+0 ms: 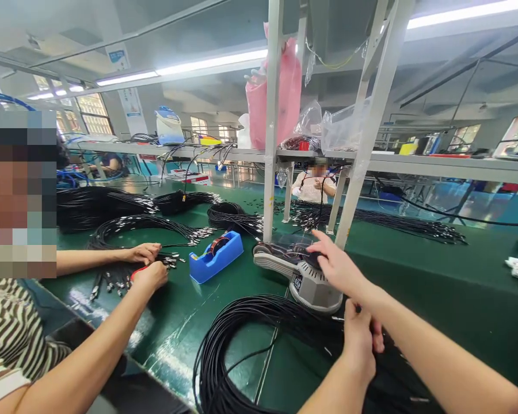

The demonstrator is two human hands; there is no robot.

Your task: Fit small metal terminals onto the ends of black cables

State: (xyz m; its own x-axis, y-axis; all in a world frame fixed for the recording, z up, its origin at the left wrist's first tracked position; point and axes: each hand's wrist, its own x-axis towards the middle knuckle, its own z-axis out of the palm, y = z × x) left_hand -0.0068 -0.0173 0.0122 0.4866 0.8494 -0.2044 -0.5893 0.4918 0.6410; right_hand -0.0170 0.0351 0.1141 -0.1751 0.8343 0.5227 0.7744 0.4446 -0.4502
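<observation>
My right hand (pixel 334 264) reaches over a grey tabletop machine (pixel 317 287) with a domed, ribbed base and a dark top. Its fingers are stretched out and apart; whether a fingertip touches the machine I cannot tell. Lower and nearer, my left hand (pixel 360 333) is closed, thumb up and fingers curled, around what looks like a black cable; the grip is partly hidden. Below both arms runs a large coil of black cables (pixel 216 339), with small metal ends showing beside my left hand.
On the left, a co-worker's hands (pixel 149 267) handle cable ends. A blue tape dispenser (pixel 216 259) stands between us on the green table (pixel 168 328). More cable bundles (pixel 103 207) lie behind. White shelf posts (pixel 358 155) rise beyond the machine. Another person (pixel 313 187) sits across.
</observation>
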